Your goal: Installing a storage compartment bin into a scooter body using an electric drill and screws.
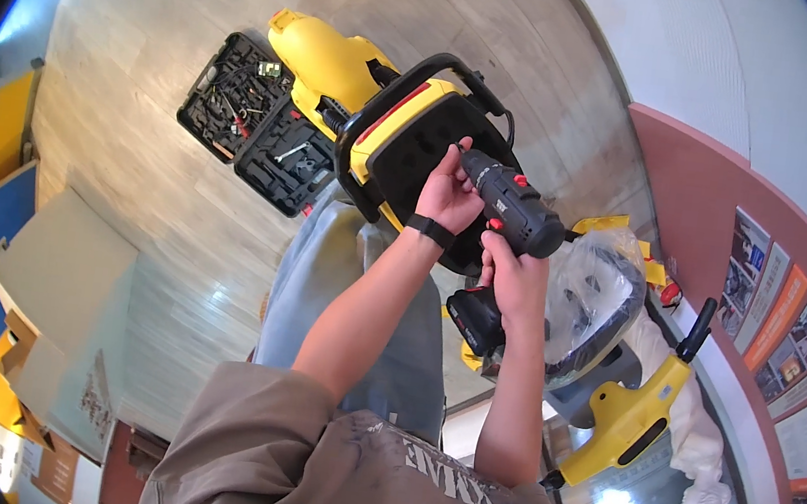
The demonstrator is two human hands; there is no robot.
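Observation:
A black cordless drill point(515, 205) with red buttons is in front of me, its chuck toward the far left and its battery low. My right hand point(514, 274) is wrapped round its handle. My left hand point(451, 195), with a black band on the wrist, is closed at the chuck end. Its fingertips pinch the front of the drill; whether a bit sits between them is too small to tell. Just beyond and below both hands is the black flat top of a yellow machine point(331, 60) with a black tubular handle point(494, 92).
An open black tool case point(278, 164) with assorted tools lies on the floor to the left. At right are a plastic-wrapped part point(590, 310), a yellow piece with a black grip point(627, 421) and white sheeting point(697, 459). A cardboard box point(63, 276) stands far left.

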